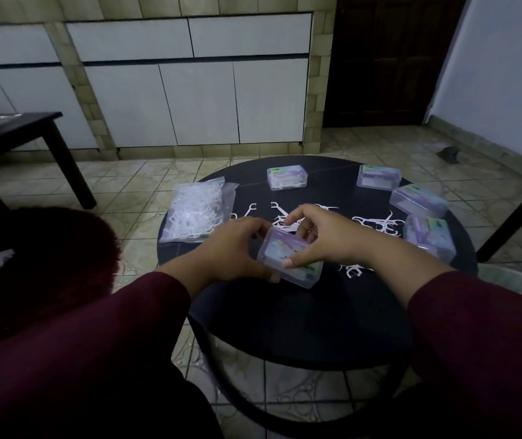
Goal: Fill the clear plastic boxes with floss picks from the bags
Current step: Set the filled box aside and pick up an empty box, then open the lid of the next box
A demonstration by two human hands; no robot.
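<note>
Round black table [285, 327]: clear plastic box [289, 259] near centre, gripped by left hand [237, 248] and right hand [323, 236]; four boxes [427, 237] closed at far rim; loose white floss picks [376, 223], full bag [194, 212] remaining

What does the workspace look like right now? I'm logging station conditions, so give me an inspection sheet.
Surface: round black table.
Job's things: bag of floss picks at left; four closed clear plastic boxes along the far and right edge; held box.
Clutter: loose floss picks strewn mid-table.
Hands: left hand and right hand both grip the held box.
Cables: nothing seen.
Surroundings: tiled floor, white cabinets, dark side table.
</note>
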